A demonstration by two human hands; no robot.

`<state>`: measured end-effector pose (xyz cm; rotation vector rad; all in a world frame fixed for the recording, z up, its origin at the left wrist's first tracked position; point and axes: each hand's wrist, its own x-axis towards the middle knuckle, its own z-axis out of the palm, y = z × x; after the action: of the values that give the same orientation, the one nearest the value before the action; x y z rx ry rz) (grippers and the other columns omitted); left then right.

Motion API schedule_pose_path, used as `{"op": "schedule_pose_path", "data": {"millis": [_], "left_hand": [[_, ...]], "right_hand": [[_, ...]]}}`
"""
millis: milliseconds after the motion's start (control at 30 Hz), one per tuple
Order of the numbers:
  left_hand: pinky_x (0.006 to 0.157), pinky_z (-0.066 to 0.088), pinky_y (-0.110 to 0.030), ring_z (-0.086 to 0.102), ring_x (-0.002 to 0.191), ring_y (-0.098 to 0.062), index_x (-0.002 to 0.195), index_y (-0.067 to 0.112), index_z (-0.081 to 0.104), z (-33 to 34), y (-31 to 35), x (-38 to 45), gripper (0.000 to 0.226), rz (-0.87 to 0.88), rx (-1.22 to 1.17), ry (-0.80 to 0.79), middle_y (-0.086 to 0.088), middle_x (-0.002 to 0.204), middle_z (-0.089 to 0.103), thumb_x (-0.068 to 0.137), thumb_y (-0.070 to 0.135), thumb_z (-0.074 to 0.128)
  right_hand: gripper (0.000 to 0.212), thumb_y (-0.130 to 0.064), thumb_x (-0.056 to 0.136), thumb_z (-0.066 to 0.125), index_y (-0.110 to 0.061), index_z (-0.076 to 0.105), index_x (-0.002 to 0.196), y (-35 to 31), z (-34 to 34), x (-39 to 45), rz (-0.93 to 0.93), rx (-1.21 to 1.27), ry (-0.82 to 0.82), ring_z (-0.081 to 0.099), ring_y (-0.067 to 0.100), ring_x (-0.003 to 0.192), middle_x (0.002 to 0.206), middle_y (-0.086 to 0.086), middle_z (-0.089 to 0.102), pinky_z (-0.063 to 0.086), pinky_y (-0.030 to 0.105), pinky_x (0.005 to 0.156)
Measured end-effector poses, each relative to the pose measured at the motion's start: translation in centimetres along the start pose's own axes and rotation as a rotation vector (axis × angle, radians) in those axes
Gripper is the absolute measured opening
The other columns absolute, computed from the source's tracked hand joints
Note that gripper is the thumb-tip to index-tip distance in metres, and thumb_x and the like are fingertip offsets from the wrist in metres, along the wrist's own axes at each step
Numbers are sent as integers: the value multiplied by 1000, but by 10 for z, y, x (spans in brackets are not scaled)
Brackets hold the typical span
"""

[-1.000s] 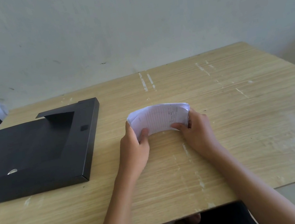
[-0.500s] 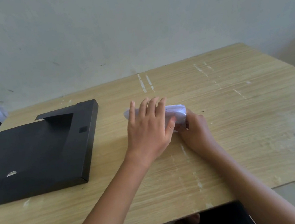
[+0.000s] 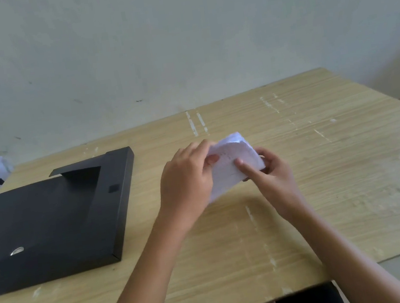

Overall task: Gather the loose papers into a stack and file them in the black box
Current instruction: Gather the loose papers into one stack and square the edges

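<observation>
Left hand [image 3: 187,178] is pinching the small white crumpled bundle of papers [image 3: 231,165], now raised off the light wooden table [image 3: 348,156]; right hand [image 3: 271,174] is gripping its other side. Half a second ago the left palm was covering it. Black flat file box [image 3: 49,223] is lying left of the hands.

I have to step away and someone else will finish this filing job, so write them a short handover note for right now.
Left hand: gripping the left side of the papers.
Right hand: gripping their right side, thumb on top.
Papers: one small curled bundle, held above the wooden table.
Black box: on the table to the left, apart from both hands; whether it is open is unclear.
Done: papers gathered.
Left: square the stack and file it in the box.
</observation>
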<state>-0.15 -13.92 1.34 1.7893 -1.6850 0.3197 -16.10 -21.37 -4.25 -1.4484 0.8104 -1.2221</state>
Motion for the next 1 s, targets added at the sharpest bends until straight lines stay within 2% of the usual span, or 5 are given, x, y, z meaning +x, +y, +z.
{"op": "schedule_pose_path", "data": {"millis": [100,200,333,667,1000], "left_hand": [[72,50,-36,63,82,-24,102,20,65,5,4,-12,6,-264,-559,60,3,84,69,100,18,60],[78,53,-33,67,88,-18,107,19,65,20,7,-27,9,-422,-834,159,-3,96,72,104,18,57],[77,53,-42,63,84,-20,107,13,52,40,1,-44,11,-524,-757,137,-5,91,65,105,24,51],[58,45,-25,60,71,-3,100,26,29,49,1,-53,16,-562,-609,-11,6,89,60,108,20,41],[77,56,-30,69,90,-12,108,20,60,13,-13,-56,10,-666,-699,-5,6,99,73,104,27,54]], "right_hand": [[14,-25,89,71,-19,72,101,-11,6,-5,5,86,-70,72,13,94,98,6,75,58,28,78],[7,-19,93,65,-24,69,90,-14,22,-10,-63,3,-108,65,3,74,81,-6,71,52,22,63],[21,-15,92,64,-24,59,75,0,32,-12,-48,-138,-45,52,-4,55,58,-21,59,38,10,52],[12,-13,93,62,-20,60,103,12,33,-16,-24,-238,-58,60,-13,76,87,-15,66,43,7,63],[19,-21,98,55,-23,59,117,-6,45,-14,64,-168,-228,67,-2,86,101,-10,70,50,12,64]]}}
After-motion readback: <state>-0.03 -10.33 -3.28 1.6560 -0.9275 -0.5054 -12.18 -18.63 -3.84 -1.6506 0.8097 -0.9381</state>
